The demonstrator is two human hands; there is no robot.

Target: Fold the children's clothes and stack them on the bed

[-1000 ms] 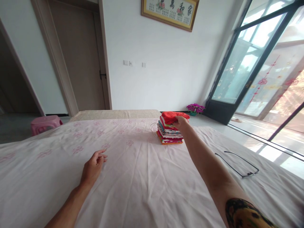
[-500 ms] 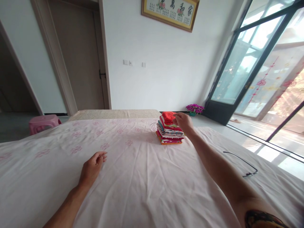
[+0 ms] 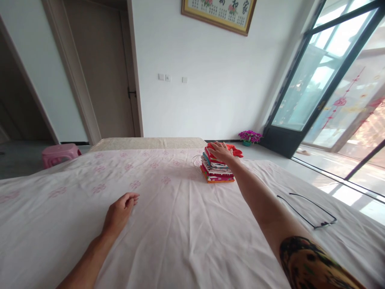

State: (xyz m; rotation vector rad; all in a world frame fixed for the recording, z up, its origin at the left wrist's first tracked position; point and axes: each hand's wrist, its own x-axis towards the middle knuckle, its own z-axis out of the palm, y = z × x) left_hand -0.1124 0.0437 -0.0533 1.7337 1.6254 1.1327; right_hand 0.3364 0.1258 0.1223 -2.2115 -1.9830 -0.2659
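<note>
A pile of folded cloths (image 3: 218, 170) in red, white, orange and patterned fabric stands on a pale sheet (image 3: 168, 228) with pink flower prints. On top lies a bright red cloth (image 3: 237, 151), part of it spread out past the pile's right side. My right hand (image 3: 221, 152) rests over the top of the pile, palm down, fingers outstretched and apart. It hides part of the red cloth. A thin white loop (image 3: 196, 161) sticks out at the pile's left. My left hand (image 3: 122, 210) lies on the sheet at the left, fingers curled together, with nothing visible in them.
Glasses (image 3: 321, 224) lie on the sheet right of my right forearm. Beyond the sheet are a beige padded surface (image 3: 150, 143), a pink stool (image 3: 61, 154) at the left, and purple flowers (image 3: 250, 136) in a green pot near the glass door (image 3: 288, 116).
My right hand has gone from pinching at the red cloth's right edge to lying spread on the pile. The red cloth now reaches out to the right. My left hand stays put.
</note>
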